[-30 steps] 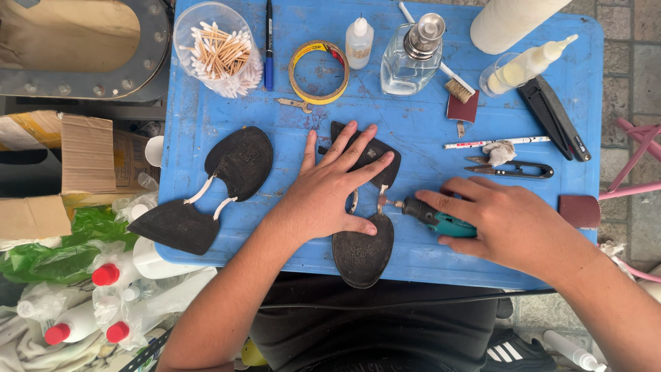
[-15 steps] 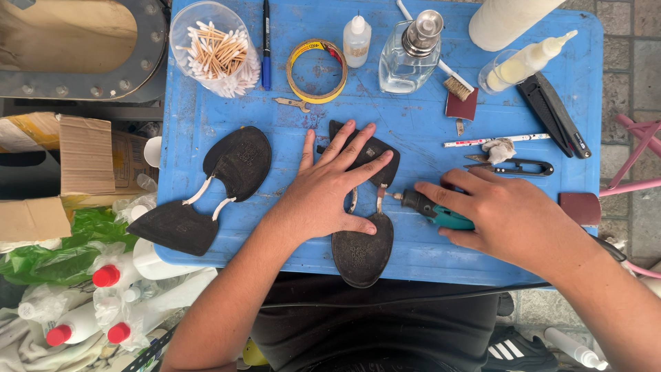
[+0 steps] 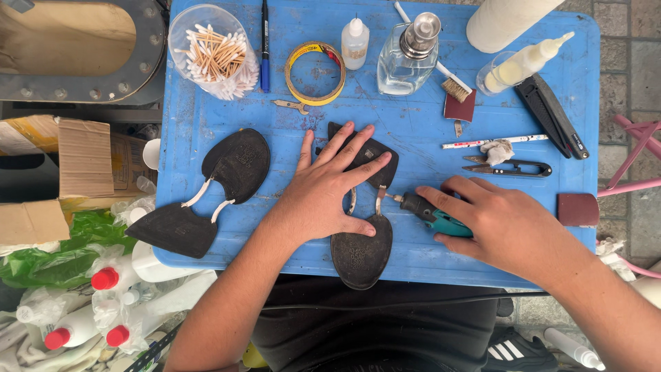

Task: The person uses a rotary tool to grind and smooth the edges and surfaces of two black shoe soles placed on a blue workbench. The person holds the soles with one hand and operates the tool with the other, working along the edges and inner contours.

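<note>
Near the blue table's (image 3: 206, 138) front edge: left hand (image 3: 327, 189) spread flat, pinning the black sole piece (image 3: 361, 255); right hand (image 3: 506, 224) gripping the teal rotary tool (image 3: 430, 212). Best pinned firmly, tip steady.

Matt black rubbery sole (image 3: 361, 258), scuffed blue plastic tray (image 3: 413, 131)

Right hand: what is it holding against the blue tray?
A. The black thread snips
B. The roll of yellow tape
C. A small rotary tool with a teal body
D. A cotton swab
C. The right hand grips a small teal-and-black rotary tool, its tip pointing at the metal strips of the dark sole piece that the left hand presses flat; the snips and tape roll lie untouched on the blue tray.
</note>
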